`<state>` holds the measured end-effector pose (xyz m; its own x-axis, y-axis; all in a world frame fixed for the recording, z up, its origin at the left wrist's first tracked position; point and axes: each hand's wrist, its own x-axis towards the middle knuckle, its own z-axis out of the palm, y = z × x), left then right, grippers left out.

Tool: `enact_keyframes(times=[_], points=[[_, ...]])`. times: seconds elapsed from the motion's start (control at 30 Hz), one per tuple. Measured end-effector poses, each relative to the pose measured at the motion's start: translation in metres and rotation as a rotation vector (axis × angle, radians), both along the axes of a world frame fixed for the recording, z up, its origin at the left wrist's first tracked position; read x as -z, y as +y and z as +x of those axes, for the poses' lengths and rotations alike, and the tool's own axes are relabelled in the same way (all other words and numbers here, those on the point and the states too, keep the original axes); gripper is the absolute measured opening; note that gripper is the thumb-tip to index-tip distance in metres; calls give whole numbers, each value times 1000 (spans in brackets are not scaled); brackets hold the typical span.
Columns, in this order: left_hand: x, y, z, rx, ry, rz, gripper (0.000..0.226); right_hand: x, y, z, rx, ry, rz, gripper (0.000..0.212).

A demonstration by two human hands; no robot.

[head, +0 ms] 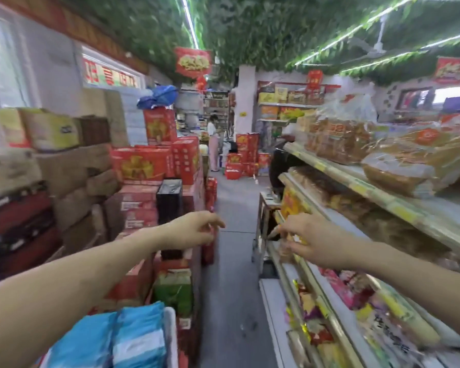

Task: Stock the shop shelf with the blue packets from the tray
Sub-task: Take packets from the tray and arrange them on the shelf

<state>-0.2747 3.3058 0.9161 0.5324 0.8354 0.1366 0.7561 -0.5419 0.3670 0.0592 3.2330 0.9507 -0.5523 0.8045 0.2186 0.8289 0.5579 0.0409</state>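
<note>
Below, glossy blue packets [117,338] (2 rows) in tray [171,333]; left hand [194,229] slack, empty; right hand [312,241] unclear.

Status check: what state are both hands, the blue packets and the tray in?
Left hand: mid-air, fingers loosely curled, empty.
Right hand: at the shelf edge, touching an orange packet; grip blurred.
Blue packets: standing in the tray.
Tray: loaded, white rim showing.

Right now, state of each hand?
Left hand: open, holding nothing.
Right hand: on an orange packet at the shelf; grip cannot be told, blurred.
</note>
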Motion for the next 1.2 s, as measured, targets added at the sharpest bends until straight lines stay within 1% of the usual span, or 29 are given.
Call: enact_keyframes(times=[0.13, 0.27, 0.4, 0.53, 0.6, 0.73, 0.8, 0.93, 1.03, 1.1, 1.2], points=[[58, -22, -121, -154, 17, -73, 40, 62, 19, -99, -115, 13, -168, 33], [142, -54, -213, -233, 55, -242, 39, 136, 26, -196, -204, 48, -363, 36], [221, -94, -273, -256, 114, -398, 42, 213, 15, -279, -260, 51, -536, 36], [270, -119, -308, -186, 183, -446, 40, 281, 3, -328, -233, -16, -652, 38], [279, -125, -316, -157, 207, -406, 38, 303, 0, -338, -199, -23, -616, 37], [291, -128, -322, -74, 325, -179, 38, 325, 4, -345, -168, -35, -310, 38], [292, -128, -323, -40, 369, -130, 36, 326, 8, -346, -125, -36, -239, 37], [292, -126, -325, -1, 408, -86, 30, 321, 11, -346, -114, -53, -268, 26], [290, -123, -327, 25, 429, -109, 31, 315, 8, -349, -120, -18, -315, 17], [286, -123, -327, 55, 425, -127, 34, 314, 5, -351, -126, 12, -360, 15], [282, -125, -328, 84, 374, -235, 35, 317, 1, -354, -150, 1, -390, 19]])
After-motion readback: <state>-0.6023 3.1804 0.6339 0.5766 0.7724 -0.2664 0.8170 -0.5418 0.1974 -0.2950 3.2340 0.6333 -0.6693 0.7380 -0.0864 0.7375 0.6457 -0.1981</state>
